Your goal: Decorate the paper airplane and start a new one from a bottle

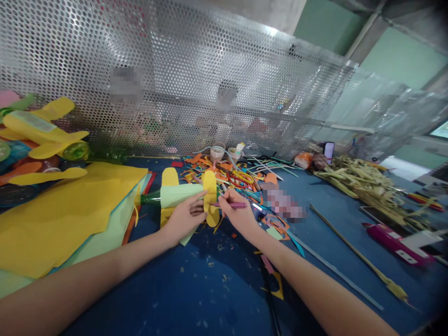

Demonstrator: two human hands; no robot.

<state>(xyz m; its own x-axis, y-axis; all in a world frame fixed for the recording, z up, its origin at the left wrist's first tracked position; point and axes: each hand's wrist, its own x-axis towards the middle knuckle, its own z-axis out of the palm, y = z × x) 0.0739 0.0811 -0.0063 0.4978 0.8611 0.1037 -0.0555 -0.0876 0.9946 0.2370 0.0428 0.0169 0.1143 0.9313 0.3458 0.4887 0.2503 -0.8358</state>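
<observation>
our right hand (240, 215) pinches a purple pen (239, 205) in closed fingers, its tip at a yellow strip (210, 179) just left of those fingertips. our left hand (185, 217) has its fingers bent, index and thumb touching the left side of the strip; we cannot tell whether they grip it or only steady it. the strip sits across the right end of a green bottle (150, 199), which lies on its side with its neck out to the left of our left fingers. a pale green wrap (179, 193) goes around the bottle beside those fingers, and a yellow wing (170, 176) juts out just beyond them.

beyond the fingers of both hands we see a heap of scraps (196, 163), with two cups (217, 153) behind it. well to the left of our left fingers are yellow sheets (70, 214), and past them a yellow plane (52, 135). to the right of our right fingers a long straw (336, 268) runs toward us, then a dry stem (350, 246), and farther out a magenta thing (394, 242) near dry husks (353, 172). the blue table (210, 294) lies under it all, and a mesh (192, 74) rises beyond our fingers.
</observation>
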